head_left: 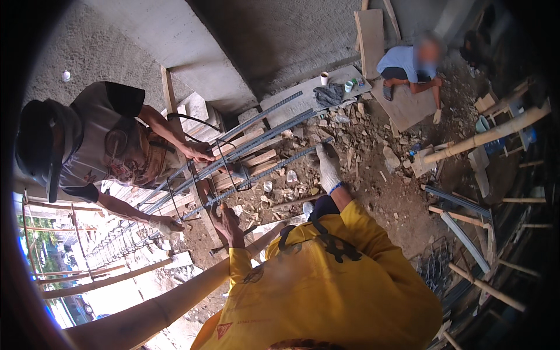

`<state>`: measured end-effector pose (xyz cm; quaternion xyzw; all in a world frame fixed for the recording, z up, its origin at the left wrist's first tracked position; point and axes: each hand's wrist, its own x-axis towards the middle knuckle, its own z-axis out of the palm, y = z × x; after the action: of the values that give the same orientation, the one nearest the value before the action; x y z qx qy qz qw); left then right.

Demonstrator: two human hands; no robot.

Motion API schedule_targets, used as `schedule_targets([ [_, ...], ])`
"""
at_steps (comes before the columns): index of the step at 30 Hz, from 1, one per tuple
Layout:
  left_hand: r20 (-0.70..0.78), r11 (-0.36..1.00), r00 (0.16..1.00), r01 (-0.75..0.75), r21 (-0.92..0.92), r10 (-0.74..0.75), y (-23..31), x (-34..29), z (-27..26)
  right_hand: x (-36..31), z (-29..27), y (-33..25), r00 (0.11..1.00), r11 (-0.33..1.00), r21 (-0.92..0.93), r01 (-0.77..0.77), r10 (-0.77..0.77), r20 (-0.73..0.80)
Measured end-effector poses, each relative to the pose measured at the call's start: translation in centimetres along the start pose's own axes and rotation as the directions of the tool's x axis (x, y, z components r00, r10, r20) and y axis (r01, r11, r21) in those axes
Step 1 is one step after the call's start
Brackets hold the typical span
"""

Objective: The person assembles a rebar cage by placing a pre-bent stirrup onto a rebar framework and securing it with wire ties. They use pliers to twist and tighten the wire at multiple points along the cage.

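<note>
In a white knitted glove, my right hand (328, 166) is closed on the far right end of a ribbed steel rebar (274, 169). My bare left hand (227, 226) is closed beside the same rebar, near its lower left part. A small orange patch shows at its fingers, but what it grips is mostly hidden. Square bent stirrups (228, 166) hang around the bars. Across from me, a co-worker's bare hand (198, 151) is at the bundle of long rebars (256, 140). The co-worker's other, gloved hand (166, 225) is near the lower left bar ends.
A wooden plank (209, 219) crosses under the bars. Rubble (356, 146) covers the ground on the right. Another person (405, 64) crouches on a board at the back right. A bamboo pole (146, 312) runs close on my left; another bamboo pole (490, 134) juts in from the right.
</note>
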<state>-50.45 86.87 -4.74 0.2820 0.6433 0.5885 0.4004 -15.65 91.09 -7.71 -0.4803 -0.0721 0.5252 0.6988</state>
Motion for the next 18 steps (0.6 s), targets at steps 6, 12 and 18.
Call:
schedule_targets([
  [6,0.097,0.943,0.992,0.044,0.329,-0.08,0.6,2.7,1.5,-0.9,-0.5,-1.2,0.998,0.995,-0.092,-0.029,0.034,0.05],
  [12,0.259,0.918,0.954,0.039,0.396,-0.152,0.6,2.5,2.9,-0.3,-2.2,-2.3,0.973,0.964,-0.238,-0.118,0.16,0.166],
  [18,0.2,0.893,0.973,0.014,0.45,-0.116,-0.7,2.5,3.5,0.3,-2.4,-3.7,0.952,0.946,-0.269,-0.18,0.236,0.194],
])
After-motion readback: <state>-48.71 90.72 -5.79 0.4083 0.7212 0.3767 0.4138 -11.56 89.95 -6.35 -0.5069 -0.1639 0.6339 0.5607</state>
